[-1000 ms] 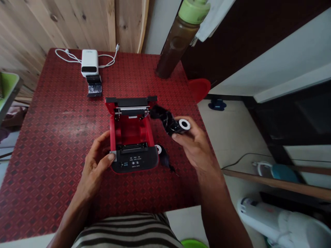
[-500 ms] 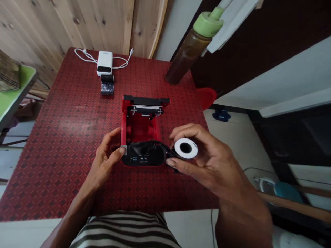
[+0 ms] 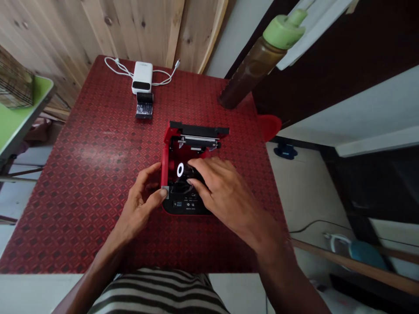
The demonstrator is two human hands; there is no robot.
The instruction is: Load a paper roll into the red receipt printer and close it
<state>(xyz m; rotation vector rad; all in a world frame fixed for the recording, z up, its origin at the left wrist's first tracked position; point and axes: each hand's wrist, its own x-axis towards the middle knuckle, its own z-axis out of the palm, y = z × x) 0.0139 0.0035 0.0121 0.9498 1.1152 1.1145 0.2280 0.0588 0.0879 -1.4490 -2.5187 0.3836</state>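
A small red printer [image 3: 170, 144] with a black front panel stands open in the middle of the red patterned table [image 3: 81, 174]. My right hand [image 3: 222, 192] reaches into its open bay, fingers closed around a black roll with a white core [image 3: 180, 170] that sits inside the bay. My left hand [image 3: 144, 203] grips the printer's left front corner, thumb against the side and fingers curled on the edge.
A white power bank [image 3: 142, 77] with a white cable [image 3: 118, 69] lies at the table's far edge, a small black item [image 3: 144, 106] just in front of it. A tall brown bottle with a green cap [image 3: 258, 61] stands at the far right. A green table [image 3: 16, 117] is at the left.
My right hand carried the roll from beside the printer's right front into the open bay. My left hand stayed on the printer's left corner. The camera view shifted a little.
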